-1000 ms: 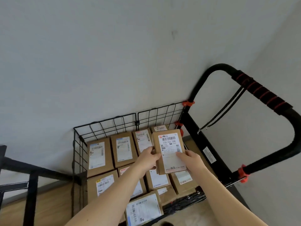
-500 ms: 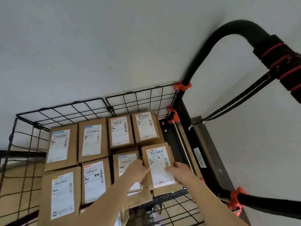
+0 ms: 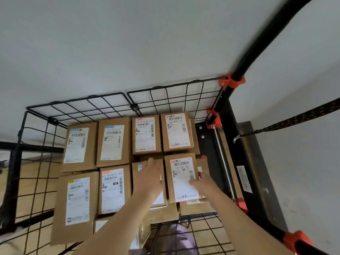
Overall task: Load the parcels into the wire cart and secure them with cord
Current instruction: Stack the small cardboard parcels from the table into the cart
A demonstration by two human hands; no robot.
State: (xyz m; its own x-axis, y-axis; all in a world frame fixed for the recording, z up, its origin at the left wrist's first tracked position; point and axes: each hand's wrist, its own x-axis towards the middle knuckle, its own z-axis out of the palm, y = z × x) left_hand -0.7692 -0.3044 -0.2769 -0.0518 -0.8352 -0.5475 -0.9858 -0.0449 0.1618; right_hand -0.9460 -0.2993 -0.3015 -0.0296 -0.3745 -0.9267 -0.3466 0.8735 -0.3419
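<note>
Brown cardboard labelled parcel (image 3: 181, 179) now lies in black wire cart (image 3: 134, 107); left hand (image 3: 149, 179) let go, fingers flat; right hand (image 3: 203, 183) slack-fingered, touching it. Grey wall (image 3: 128, 43) behind.

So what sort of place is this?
Likely an indoor parcel depot or delivery storeroom: labelled cardboard parcels stacked in a wire cart, a hooked elastic cord hanging ready, plain white wall behind.

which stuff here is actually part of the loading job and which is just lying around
Job: parcels, cart, cord, left hand, right hand.
Lying about: black frame outside the cart, floor.
</note>
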